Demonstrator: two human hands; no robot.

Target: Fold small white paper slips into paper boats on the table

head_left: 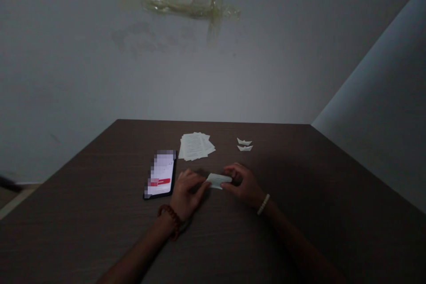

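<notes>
A small folded sheet of paper (pixel 218 180) is held between my two hands, low over the table. My left hand (pixel 187 191) pinches its left edge between thumb and fingers. On the opposite side, my right hand (pixel 244 185) grips the right end with the thumb in front and the fingers behind. Beyond my right hand lie two small folded paper boats (pixel 245 147), one behind the other. A loose stack of printed paper sheets (pixel 194 146) rests past my left hand.
Left of my left hand, a phone (pixel 161 175) lies with its screen lit and partly blurred out. The dark wooden table (pixel 100 222) reaches back to a grey wall (pixel 233 84) with yellowed tape (pixel 186 7) on it. A slanted surface stands at the right.
</notes>
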